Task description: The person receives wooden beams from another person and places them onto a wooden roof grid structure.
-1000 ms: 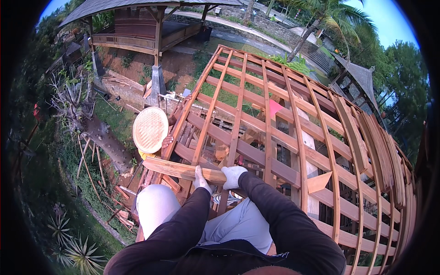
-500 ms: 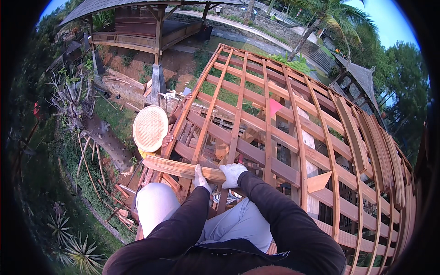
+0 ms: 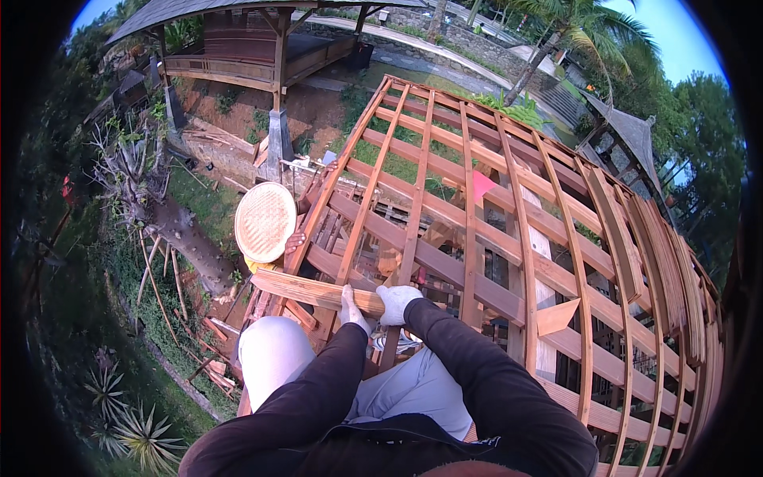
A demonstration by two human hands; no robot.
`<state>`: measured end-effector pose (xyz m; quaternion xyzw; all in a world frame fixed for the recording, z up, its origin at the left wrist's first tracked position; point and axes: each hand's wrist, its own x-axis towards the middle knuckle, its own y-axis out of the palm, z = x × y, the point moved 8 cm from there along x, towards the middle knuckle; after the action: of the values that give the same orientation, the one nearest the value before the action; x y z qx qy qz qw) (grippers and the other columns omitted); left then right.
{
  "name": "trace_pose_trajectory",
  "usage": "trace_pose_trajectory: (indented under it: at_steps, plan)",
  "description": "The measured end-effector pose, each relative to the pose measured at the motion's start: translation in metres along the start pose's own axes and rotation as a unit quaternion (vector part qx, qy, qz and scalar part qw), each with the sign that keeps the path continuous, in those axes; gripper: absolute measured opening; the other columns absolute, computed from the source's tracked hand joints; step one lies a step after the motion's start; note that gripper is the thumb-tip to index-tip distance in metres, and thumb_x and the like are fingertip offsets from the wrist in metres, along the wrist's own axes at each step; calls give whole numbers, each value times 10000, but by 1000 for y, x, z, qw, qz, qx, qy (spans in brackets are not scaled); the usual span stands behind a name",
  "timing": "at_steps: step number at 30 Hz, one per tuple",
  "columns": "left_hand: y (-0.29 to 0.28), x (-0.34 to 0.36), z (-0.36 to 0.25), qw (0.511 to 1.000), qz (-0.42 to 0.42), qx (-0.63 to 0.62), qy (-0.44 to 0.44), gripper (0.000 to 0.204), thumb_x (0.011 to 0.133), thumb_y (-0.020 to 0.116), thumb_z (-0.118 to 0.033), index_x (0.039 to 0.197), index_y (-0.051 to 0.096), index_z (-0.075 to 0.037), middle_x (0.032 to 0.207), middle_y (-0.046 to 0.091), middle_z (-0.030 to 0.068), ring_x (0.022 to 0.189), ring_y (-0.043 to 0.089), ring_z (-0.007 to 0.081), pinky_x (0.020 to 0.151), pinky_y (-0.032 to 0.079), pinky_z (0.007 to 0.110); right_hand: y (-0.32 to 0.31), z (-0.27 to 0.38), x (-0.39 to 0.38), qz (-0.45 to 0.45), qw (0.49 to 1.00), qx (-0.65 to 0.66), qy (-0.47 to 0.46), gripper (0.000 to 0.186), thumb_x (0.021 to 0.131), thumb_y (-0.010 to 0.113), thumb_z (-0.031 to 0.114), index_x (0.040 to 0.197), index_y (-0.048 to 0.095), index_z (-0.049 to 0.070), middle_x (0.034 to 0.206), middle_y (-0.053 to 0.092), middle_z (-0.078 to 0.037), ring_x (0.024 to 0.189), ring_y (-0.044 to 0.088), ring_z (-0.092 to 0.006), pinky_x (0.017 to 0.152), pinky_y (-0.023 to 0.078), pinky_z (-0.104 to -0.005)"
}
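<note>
My left hand point(image 3: 354, 312), at the end of a dark sleeve, holds a striped-grain wooden board point(image 3: 302, 288) with its fingers pressed against the board's near side. My right hand point(image 3: 399, 305), in a pale glove, is closed on the board's right end. The board lies across the wooden roof lattice point(image 3: 409, 215) just above my pale trousers point(image 3: 274, 358). Beyond the board's left end, a co-worker in a round woven hat point(image 3: 265, 222) has hands point(image 3: 296, 242) on the lattice's left edge beam.
Loose long battens point(image 3: 668, 278) lie stacked along the lattice's right side, which has open gaps down to the ground. A short offcut point(image 3: 555, 316) sits at the right. The left edge drops to a cut tree trunk point(image 3: 195, 242) and scraps. A roofed pavilion point(image 3: 222, 67) stands beyond.
The view has shifted slightly, moving the scene a little rightward and upward in the picture. My right hand and the board have moved very little; both hands stay on it.
</note>
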<state>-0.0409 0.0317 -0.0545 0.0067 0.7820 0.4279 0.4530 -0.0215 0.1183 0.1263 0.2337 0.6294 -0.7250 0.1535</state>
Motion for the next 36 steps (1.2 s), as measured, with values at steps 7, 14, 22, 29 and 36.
trace_pose_trajectory:
  at_steps: [7,14,22,29,36]
  plan:
    - [6,-12,-1,1000,-12,7,2,1014,864,787,-660,1558,382,-42,1427,548,253,1230,639,434,1004,563,612,-2,-1,-3,11,1000,11,3,595,798,775,332,1282,621,24,1177,758,-250,1112,738,-405,963,586,-489]
    - [-4,-1,-5,1000,-23,14,15,1088,857,794,-667,1610,310,-50,1487,506,251,1255,623,445,1036,540,650,0,2,3,-8,1000,-4,-9,616,785,802,379,1275,617,53,1141,760,-240,1098,737,-412,952,585,-490]
    - [-16,17,-26,992,5,-126,-1,1048,851,732,-768,1601,381,-126,1510,513,196,1325,570,425,1131,448,647,-15,29,-11,-27,998,-47,-34,475,820,759,291,1191,644,17,1115,769,-229,1025,759,-408,877,607,-499]
    - [17,-7,-30,993,69,-80,-46,977,857,676,-801,1522,431,-130,1463,518,187,1361,522,391,1186,402,610,-49,34,-44,-169,981,-55,-72,284,848,734,195,1088,685,52,992,781,-181,921,781,-356,793,618,-483]
    - [111,-74,-17,982,188,25,0,897,893,619,-786,1503,480,-144,1454,560,174,1365,529,392,1187,388,614,-81,-1,-123,-271,960,-59,-37,284,832,718,156,1060,659,-4,900,754,-185,824,775,-342,718,611,-466]
